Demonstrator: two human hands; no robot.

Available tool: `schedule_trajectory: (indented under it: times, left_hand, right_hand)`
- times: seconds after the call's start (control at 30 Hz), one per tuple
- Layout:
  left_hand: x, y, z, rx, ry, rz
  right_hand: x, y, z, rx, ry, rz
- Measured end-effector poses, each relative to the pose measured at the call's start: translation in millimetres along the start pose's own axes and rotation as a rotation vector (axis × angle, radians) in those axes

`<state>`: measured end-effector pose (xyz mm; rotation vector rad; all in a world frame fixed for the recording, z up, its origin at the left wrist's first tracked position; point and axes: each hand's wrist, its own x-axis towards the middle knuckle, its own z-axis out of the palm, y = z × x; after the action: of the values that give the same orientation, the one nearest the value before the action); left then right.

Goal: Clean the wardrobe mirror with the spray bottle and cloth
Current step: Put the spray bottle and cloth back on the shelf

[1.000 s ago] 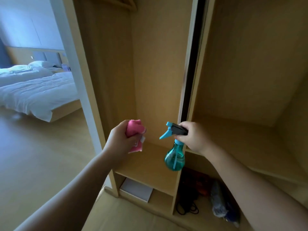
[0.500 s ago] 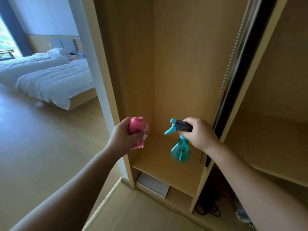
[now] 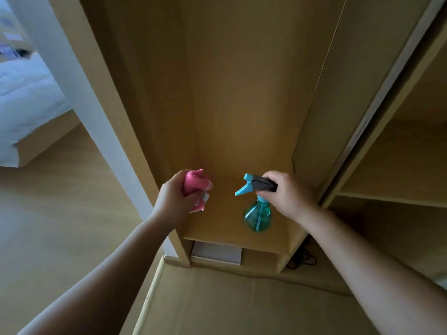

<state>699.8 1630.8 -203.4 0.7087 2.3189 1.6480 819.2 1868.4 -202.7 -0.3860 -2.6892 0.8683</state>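
My left hand [image 3: 175,199] is closed around a bunched pink cloth [image 3: 194,183], held in front of the wardrobe's left side panel. My right hand [image 3: 287,195] grips the dark head of a teal spray bottle [image 3: 257,215], whose light-blue nozzle points left toward the cloth. The bottle hangs over the wooden shelf [image 3: 229,228] of the open wardrobe compartment. A narrow reflective strip [image 3: 377,100], the edge of a sliding door, runs diagonally at the right. No mirror face shows.
A white box [image 3: 216,253] lies under the shelf and a black cable [image 3: 302,259] lies on the floor of the right compartment. A white bed [image 3: 26,105] stands at the far left on a wooden floor. A pale wall edge [image 3: 79,102] borders the wardrobe.
The view has swung toward the left compartment and moved closer. Both hands keep the same grip and the same spacing. The bed has slid to the left edge.
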Motion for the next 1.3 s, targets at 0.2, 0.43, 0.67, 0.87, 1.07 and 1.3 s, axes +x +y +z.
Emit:
schedule_trajectory:
  times: [0.2, 0.43, 0.67, 0.87, 1.07, 1.3]
  left_hand:
    - [30.6, -100.5, 22.5, -0.014, -0.12, -0.04]
    - [18.8, -279.7, 95.3, 0.0, -0.082, -0.092]
    - [-9.9, -464.1, 178.7, 0.006, -0.128, -0.139]
    - [-12.6, -593.8, 245.1, -0.034, -0.14, -0.162]
    - [1.3, -662.3, 296.0, 0.003, -0.151, -0.11]
    - [22.2, -687.2, 317.0, 0.003, -0.133, -0.111]
  right_hand:
    - [-8.2, 40.9, 88.6, -0.005, 0.006, 0.075]
    - [-38.7, 154.1, 235.5, 0.014, 0.011, 0.115]
    - [-84.7, 293.4, 393.6, 0.073, -0.068, 0.238]
    - [-101.9, 408.7, 492.9, 0.028, -0.047, 0.353]
    - [-82.2, 495.1, 537.2, -0.027, 0.026, 0.43]
    - [-53.8, 543.2, 553.0, -0.034, 0.034, 0.442]
